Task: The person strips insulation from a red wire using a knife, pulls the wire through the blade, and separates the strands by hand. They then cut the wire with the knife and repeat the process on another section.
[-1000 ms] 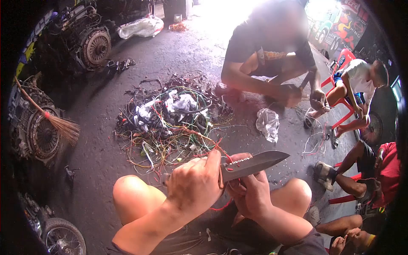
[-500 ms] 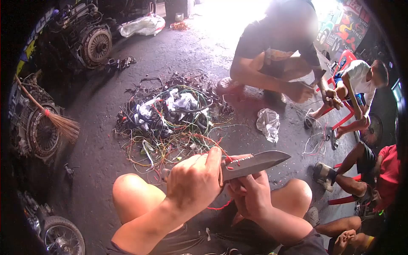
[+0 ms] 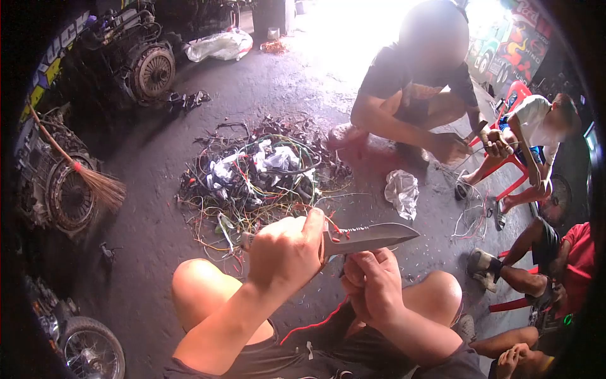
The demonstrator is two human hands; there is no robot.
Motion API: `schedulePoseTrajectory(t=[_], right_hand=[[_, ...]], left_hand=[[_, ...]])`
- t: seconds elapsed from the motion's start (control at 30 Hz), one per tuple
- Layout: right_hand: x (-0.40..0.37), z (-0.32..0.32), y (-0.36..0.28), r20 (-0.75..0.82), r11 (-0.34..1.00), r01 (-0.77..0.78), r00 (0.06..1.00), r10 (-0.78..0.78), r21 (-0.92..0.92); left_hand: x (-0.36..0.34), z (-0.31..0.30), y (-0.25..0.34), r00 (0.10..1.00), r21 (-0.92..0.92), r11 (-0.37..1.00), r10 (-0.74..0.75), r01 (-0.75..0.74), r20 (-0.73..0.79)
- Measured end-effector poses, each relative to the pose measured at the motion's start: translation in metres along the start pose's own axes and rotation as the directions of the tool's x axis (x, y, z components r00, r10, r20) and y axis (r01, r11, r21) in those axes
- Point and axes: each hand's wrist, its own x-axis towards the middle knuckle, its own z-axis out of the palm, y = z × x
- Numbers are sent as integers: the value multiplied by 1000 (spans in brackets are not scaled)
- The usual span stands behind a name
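Note:
My left hand [image 3: 284, 256] is wrapped round the handle of a knife [image 3: 379, 236], whose broad blade points right. Small red bits [image 3: 336, 237] stick to the blade near the handle. Just under the blade, my right hand [image 3: 377, 290] pinches a thin red wire [image 3: 314, 324]. The wire trails from that hand down to the left across my lap. Its pinched end is hidden by the fingers and blade. Beyond my hands lies a tangled heap of wires [image 3: 252, 202], with white scraps among them.
A co-worker [image 3: 410, 95] squats opposite, hands on thin wires. A crumpled white bag [image 3: 402, 192] lies on the floor. Other people sit at the right, one on a red chair [image 3: 514, 180]. Engine parts [image 3: 151, 72], a broom [image 3: 95, 183] and a wheel [image 3: 91, 354] line the left.
The knife has shifted slightly left, its blade now a little above my right fingers. More of the red wire shows, stretching further left across my lap. The co-worker's hands have moved slightly.

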Motion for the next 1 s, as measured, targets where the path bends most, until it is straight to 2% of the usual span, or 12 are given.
schedulePoseTrajectory(t=[0.03,0.13,0.17,0.23,0.3,0.37,0.43,0.57,0.73,0.87,1.0], right_hand=[[0,0,0,2,1000,-2,1000,2,2],[-10,4,-9,47,1000,-11,999,11,0],[-13,5,-15,70,1000,-16,997,17,-4],[-14,-3,-16,103,1000,-2,995,1,7],[-13,-3,-16,84,1000,-2,996,2,1],[-11,1,-19,6,999,-25,1000,25,-41],[-10,3,-21,24,999,-44,999,44,-17],[-6,-3,-11,97,999,-36,995,36,2],[-2,3,-3,138,1000,18,990,-16,-12],[0,-1,2,209,999,34,977,-37,19],[3,-4,7,186,998,69,980,-70,11]], left_hand=[[0,0,-2,1000,10,1000,5,-5,-4],[4,1,-19,985,206,963,-175,171,2],[11,-8,-39,929,71,926,-370,370,-18],[13,-23,-62,897,-39,897,-442,441,-25],[12,-30,-43,860,-217,834,-507,507,62],[6,-31,-25,910,-267,870,-403,414,99],[0,-34,-13,910,-332,848,-373,413,182],[-9,-35,8,952,-303,916,-195,263,236],[-18,-23,13,978,-213,970,-74,116,196],[-17,-22,11,986,-191,976,-76,104,150],[-16,-20,12,989,-173,979,-82,103,126]])
